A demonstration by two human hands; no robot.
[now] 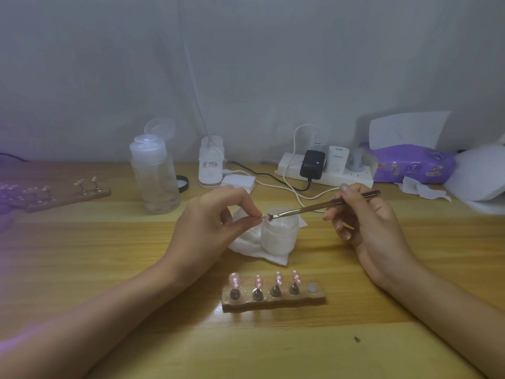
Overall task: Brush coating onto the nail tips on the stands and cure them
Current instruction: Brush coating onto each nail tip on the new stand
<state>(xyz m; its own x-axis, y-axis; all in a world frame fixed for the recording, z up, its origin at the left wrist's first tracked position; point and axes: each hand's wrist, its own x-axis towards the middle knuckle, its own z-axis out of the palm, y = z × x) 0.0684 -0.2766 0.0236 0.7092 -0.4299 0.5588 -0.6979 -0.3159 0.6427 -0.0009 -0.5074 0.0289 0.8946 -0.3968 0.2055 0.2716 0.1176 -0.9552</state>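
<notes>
Fingers [244,198] hide most of the pinched nail tip [264,216].

Two arms show, both bare from the picture's lower corners to the fingertips. The left forearm [95,315] and the right forearm [442,310] are slim and smooth. The left hand [210,222] has slender fingers. The right hand [366,220] has long fingernails [346,236], rounded at the ends, with a slight shine. A faint violet glow lies on the left forearm near the picture's edge.
</notes>
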